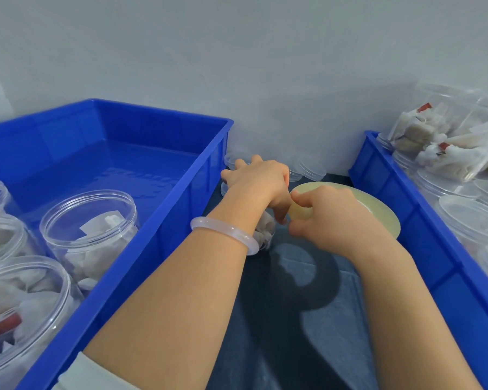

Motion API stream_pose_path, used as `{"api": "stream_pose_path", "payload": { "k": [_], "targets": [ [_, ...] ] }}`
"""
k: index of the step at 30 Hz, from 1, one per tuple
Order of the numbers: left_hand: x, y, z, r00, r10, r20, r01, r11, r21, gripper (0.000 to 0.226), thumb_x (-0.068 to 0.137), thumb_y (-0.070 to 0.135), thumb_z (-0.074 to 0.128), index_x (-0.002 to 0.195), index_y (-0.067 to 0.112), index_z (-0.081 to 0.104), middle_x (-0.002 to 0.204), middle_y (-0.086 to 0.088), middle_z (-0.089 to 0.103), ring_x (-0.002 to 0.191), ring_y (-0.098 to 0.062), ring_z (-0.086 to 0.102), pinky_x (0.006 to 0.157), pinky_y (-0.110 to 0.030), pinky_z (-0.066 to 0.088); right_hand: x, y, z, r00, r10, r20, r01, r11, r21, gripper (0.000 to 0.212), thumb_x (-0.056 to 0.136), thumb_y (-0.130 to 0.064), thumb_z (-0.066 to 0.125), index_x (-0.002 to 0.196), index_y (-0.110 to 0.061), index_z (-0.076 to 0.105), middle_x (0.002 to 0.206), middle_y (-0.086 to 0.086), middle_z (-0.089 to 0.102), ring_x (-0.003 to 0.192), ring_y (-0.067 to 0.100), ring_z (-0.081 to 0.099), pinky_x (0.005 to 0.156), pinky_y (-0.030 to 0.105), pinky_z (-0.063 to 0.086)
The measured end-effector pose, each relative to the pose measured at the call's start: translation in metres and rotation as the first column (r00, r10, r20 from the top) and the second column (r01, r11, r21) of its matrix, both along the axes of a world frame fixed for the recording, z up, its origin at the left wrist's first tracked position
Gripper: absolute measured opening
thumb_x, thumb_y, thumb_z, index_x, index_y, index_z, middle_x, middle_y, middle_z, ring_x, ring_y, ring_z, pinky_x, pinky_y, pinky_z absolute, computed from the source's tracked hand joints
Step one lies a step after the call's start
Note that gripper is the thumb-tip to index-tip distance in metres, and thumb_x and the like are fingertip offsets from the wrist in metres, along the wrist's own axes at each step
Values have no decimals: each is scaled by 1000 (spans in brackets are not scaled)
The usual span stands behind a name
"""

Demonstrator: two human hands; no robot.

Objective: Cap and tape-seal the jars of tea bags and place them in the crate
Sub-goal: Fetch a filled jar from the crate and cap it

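Steadying the jar (266, 232) from above, the left hand (258, 180) curls over its top, probably to brace it for taping. Just right of that grip, the right hand (338, 218) clasps the tape roll (379, 213) close to the jar. The crate (152, 212), left of both grips, holds filled jars (90, 229). A dark cloth (293, 319) lies beneath, and a white wall (237, 52) stands beyond.

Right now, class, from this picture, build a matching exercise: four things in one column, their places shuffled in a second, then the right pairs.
Things
1 tape roll
2 bracelet
3 middle jar
4 tipped jar

Places
A under the left hand
B in the right crate, on top
C in the right hand grip
D on the left wrist

Pairs: 1-C, 2-D, 3-A, 4-B
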State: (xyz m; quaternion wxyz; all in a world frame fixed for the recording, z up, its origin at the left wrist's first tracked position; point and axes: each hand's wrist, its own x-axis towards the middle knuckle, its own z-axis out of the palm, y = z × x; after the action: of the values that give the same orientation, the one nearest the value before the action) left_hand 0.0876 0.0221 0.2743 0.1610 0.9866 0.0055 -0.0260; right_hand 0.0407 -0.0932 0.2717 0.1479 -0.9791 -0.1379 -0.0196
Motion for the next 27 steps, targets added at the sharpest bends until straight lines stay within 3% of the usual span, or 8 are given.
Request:
{"api": "stream_pose_path", "payload": {
  "k": [6,10,12,15,20,22,25,27],
  "targets": [
    [0,-1,1,1000,-5,-4,5,1000,-5,41,66,32,81,98,37,55,111,-2,35,111,-30,36,93,-50,37,-6,1,4,999,-15,29,16,998,-58,18,83,-28,60,97,-17,66,62,0,41,53,13,36,43,23,26],
    [0,1,2,1000,-17,-2,17,1000,-21,41,65,31,82,95,36,55,109,-1,36,108,-30,36,93,-50,37,-13,5,9,998,3,70,10,983,-181,14,86,-27,56,78,-16,54,62,-1,37,54,11,33,43,23,23],
    [-1,2,1,1000,-18,7,18,999,-33,42,64,31,83,94,37,54,107,0,35,105,-29,35,92,-48,36,-15,6,12,999,0,50,9,983,-182,23,85,-28,56,68,-17,45,63,-1,34,56,11,30,44,25,22],
    [0,3,0,1000,-20,16,21,999,-44,44,62,32,85,93,36,54,107,0,35,100,-28,33,91,-47,37,-18,6,15,999,-22,23,26,987,-156,23,84,-28,55,67,-16,46,64,0,34,59,11,28,46,27,23],
    [0,1,2,1000,-6,-9,5,999,-46,45,63,33,85,95,37,55,110,-1,36,112,-32,36,96,-50,37,-17,5,16,998,-69,15,70,989,-130,22,83,-30,57,96,-15,67,72,0,45,57,11,34,44,25,26],
    [1,-1,3,1000,3,-15,-4,999,-41,45,63,34,86,95,37,55,113,-1,36,116,-34,35,97,-52,37,-17,4,16,996,-87,8,87,989,-124,33,83,-32,58,111,-17,67,83,2,51,59,10,37,45,24,29],
    [3,-3,4,1000,15,-27,-16,999,-38,47,63,35,86,98,36,55,119,-2,39,118,-34,35,98,-52,36,-15,3,16,995,-101,3,101,989,-107,39,84,-33,58,119,-16,64,101,5,57,67,12,39,50,25,33],
    [4,-4,5,999,16,-32,-17,999,-36,48,63,34,86,99,35,55,121,-3,40,118,-34,36,98,-52,36,-15,2,15,994,-108,10,108,989,-105,39,84,-32,58,120,-17,63,96,3,53,71,13,38,51,25,32]
  ]
}}
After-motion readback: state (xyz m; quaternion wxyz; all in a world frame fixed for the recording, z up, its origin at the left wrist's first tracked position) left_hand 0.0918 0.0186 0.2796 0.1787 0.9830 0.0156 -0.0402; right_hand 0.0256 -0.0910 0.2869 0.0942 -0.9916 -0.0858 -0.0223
